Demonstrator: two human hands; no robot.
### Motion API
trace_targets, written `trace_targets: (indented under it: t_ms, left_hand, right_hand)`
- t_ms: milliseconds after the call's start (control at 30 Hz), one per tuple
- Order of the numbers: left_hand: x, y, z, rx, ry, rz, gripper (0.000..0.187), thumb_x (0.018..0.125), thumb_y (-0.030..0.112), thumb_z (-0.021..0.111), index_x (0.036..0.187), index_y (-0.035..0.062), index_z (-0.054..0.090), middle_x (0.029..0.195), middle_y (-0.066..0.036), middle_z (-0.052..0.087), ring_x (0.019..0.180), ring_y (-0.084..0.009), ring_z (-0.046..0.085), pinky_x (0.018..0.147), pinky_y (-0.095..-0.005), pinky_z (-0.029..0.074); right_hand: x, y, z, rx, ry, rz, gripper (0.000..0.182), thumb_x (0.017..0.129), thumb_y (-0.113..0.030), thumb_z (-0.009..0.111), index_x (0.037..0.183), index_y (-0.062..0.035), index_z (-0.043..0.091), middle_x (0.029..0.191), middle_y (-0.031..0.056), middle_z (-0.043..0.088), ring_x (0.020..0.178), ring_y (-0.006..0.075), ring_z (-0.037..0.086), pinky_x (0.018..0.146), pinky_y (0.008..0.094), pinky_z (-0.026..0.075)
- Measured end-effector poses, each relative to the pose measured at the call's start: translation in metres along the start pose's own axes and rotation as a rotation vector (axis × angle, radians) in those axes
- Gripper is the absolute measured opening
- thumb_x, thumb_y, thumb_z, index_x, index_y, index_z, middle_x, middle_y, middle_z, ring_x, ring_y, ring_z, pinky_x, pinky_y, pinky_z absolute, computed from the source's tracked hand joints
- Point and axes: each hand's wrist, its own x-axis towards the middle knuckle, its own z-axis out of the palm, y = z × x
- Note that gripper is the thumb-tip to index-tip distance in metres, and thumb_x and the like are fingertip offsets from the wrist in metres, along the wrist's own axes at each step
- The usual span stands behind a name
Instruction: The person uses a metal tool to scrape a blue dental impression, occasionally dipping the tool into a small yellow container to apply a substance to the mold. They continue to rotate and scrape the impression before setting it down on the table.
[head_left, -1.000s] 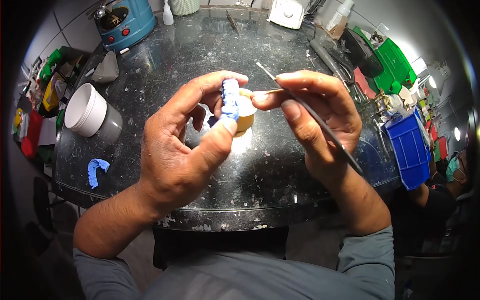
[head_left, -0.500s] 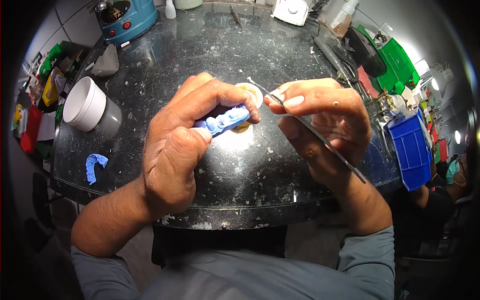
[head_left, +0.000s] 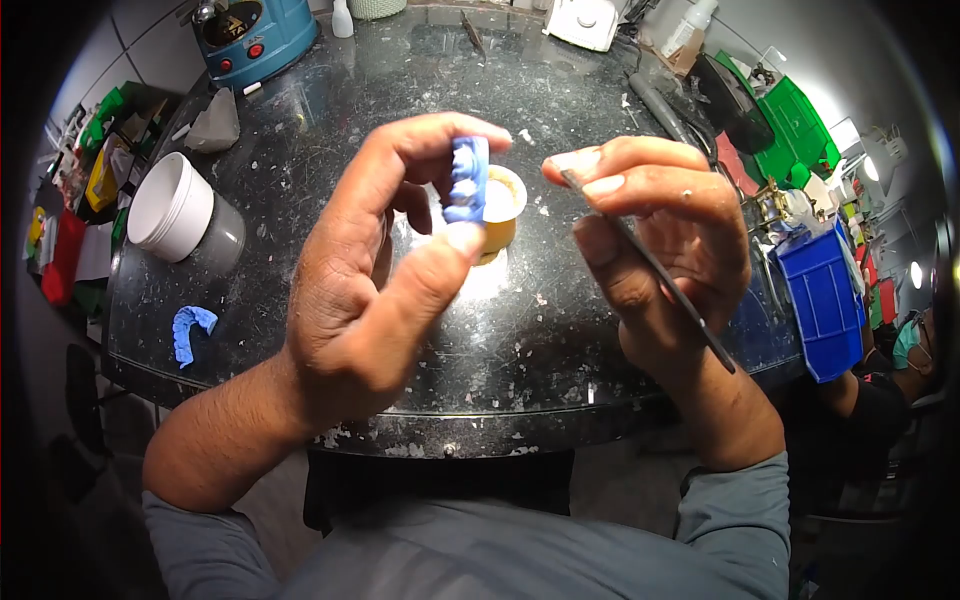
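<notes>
My left hand [head_left: 360, 270] pinches a blue dental impression [head_left: 466, 180] between thumb and index finger, its toothed side turned to the left and its long axis upright. In my right hand [head_left: 665, 230] is a thin dark metal dental tool [head_left: 668, 280], slanting from the fingertips down to the right; its upper tip is hidden behind the fingers. Tool and impression are apart. Just beyond the impression stands a small yellowish cup [head_left: 508, 200] with a pale rim, partly covered by it. Another blue impression [head_left: 187, 333], arch-shaped, lies on the table at the left.
On the dark, scuffed table [head_left: 480, 380] a white tub [head_left: 170, 208] lies tilted at the left. A blue machine [head_left: 255, 45] stands at the back left. Blue [head_left: 822, 300] and green bins [head_left: 798, 130] line the right side. Another person [head_left: 900, 370] is at the far right.
My left hand has turned the impression from lying slantwise to upright and opened its grip around it. The tool's tip has drawn back behind my right fingers. More of the cup shows.
</notes>
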Motion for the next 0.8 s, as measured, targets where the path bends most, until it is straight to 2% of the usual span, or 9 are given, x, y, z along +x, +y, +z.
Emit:
trace_targets:
  t_ms: [33, 67, 167, 200, 233, 300, 433, 500, 800]
  left_hand:
    - [0.001, 0.002, 0.001, 0.005, 0.017, 0.004, 0.045, 0.090, 0.017, 0.051, 0.129, -0.0046, 0.045, 0.114, -0.009, 0.054, 0.100, -0.0111, 0.050, 0.092, -0.0268, 0.039]
    - [0.001, -0.006, -0.001, -0.013, 0.000, 0.090, 0.045, 0.091, 0.006, 0.060, 0.132, -0.0037, 0.043, 0.115, -0.008, 0.055, 0.101, -0.0099, 0.052, 0.092, -0.0252, 0.041]
    - [0.001, -0.012, -0.003, 0.015, 0.014, 0.110, 0.047, 0.090, 0.006, 0.065, 0.131, -0.0030, 0.043, 0.116, -0.009, 0.056, 0.103, -0.0108, 0.056, 0.094, -0.0255, 0.043]
    - [0.002, -0.013, -0.003, -0.004, 0.044, 0.100, 0.050, 0.086, 0.003, 0.072, 0.127, -0.0011, 0.045, 0.113, -0.008, 0.058, 0.102, -0.0113, 0.059, 0.093, -0.0255, 0.045]
    - [0.002, -0.014, -0.004, -0.004, 0.044, 0.101, 0.050, 0.086, 0.003, 0.072, 0.127, -0.0011, 0.045, 0.113, -0.008, 0.058, 0.102, -0.0113, 0.059, 0.093, -0.0255, 0.045]
    - [0.001, -0.018, -0.008, -0.008, 0.058, 0.084, 0.046, 0.082, 0.001, 0.076, 0.118, 0.0010, 0.048, 0.107, -0.008, 0.061, 0.097, -0.0120, 0.062, 0.089, -0.0256, 0.049]
    - [-0.002, -0.017, -0.010, -0.027, 0.067, 0.036, 0.043, 0.078, 0.001, 0.079, 0.109, 0.0030, 0.048, 0.100, -0.008, 0.064, 0.093, -0.0126, 0.065, 0.084, -0.0252, 0.052]
    - [0.000, -0.014, -0.009, -0.014, 0.058, 0.110, 0.038, 0.080, -0.001, 0.077, 0.104, 0.0034, 0.048, 0.097, -0.008, 0.065, 0.093, -0.0132, 0.066, 0.083, -0.0250, 0.053]
    - [-0.001, -0.008, -0.005, -0.026, 0.117, 0.049, 0.034, 0.083, -0.004, 0.072, 0.107, 0.0027, 0.050, 0.098, -0.009, 0.066, 0.094, -0.0135, 0.066, 0.084, -0.0257, 0.053]
  right_hand:
    - [-0.001, -0.001, 0.001, -0.001, 0.002, -0.001, 0.024, 0.086, 0.005, 0.066, 0.107, 0.0006, 0.054, 0.105, 0.0164, 0.058, 0.101, 0.0275, 0.064, 0.090, 0.0418, 0.053]
    - [-0.001, -0.004, 0.003, 0.032, 0.038, 0.026, 0.025, 0.086, 0.006, 0.066, 0.107, 0.0009, 0.053, 0.106, 0.0162, 0.058, 0.099, 0.0272, 0.064, 0.090, 0.0424, 0.054]
    - [-0.003, -0.004, 0.006, 0.058, 0.086, 0.040, 0.026, 0.084, 0.007, 0.067, 0.106, 0.0009, 0.054, 0.105, 0.0160, 0.057, 0.097, 0.0262, 0.065, 0.089, 0.0424, 0.056]
    - [-0.003, -0.004, 0.006, 0.057, 0.094, 0.030, 0.028, 0.083, 0.008, 0.069, 0.106, 0.0007, 0.054, 0.105, 0.0162, 0.058, 0.095, 0.0255, 0.065, 0.088, 0.0419, 0.058]
    - [-0.002, -0.003, 0.004, 0.057, 0.094, 0.029, 0.028, 0.083, 0.008, 0.069, 0.106, 0.0007, 0.054, 0.105, 0.0162, 0.058, 0.095, 0.0255, 0.065, 0.088, 0.0419, 0.058]
    - [-0.002, -0.001, 0.000, -0.070, -0.015, -0.072, 0.030, 0.081, 0.008, 0.072, 0.105, 0.0003, 0.055, 0.103, 0.0164, 0.058, 0.094, 0.0243, 0.065, 0.085, 0.0416, 0.059]
    - [-0.001, -0.005, 0.003, -0.062, -0.024, -0.094, 0.029, 0.079, 0.006, 0.074, 0.103, -0.0008, 0.059, 0.099, 0.0154, 0.060, 0.089, 0.0228, 0.066, 0.085, 0.0417, 0.059]
    - [0.000, -0.007, 0.004, -0.059, -0.003, -0.090, 0.029, 0.078, 0.005, 0.076, 0.103, -0.0011, 0.060, 0.098, 0.0148, 0.061, 0.088, 0.0237, 0.068, 0.086, 0.0420, 0.059]
    - [0.001, 0.002, 0.012, -0.064, 0.056, -0.162, 0.026, 0.079, 0.003, 0.076, 0.099, -0.0013, 0.060, 0.095, 0.0144, 0.061, 0.090, 0.0283, 0.070, 0.084, 0.0434, 0.059]
